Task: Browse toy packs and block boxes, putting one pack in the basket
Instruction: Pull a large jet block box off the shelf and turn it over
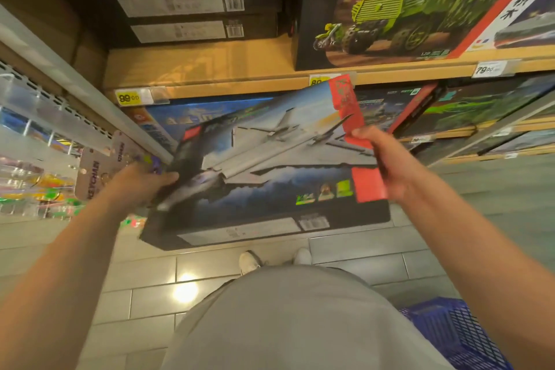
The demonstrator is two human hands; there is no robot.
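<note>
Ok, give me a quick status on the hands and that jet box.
Left hand and right hand both gripping the jet block box, held tilted before the shelves. Blue basket on the floor, lower right. Nothing in the way.

Left hand and right hand extended, fingers gripping

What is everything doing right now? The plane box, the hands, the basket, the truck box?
Jet plane block box: off the shelf, tilted, held by both hands.
Left hand: grip shut on the box's left edge.
Right hand: grip shut on the box's right edge.
Blue basket: on the floor, contents hidden.
Green truck block box: upright on the shelf.
</note>
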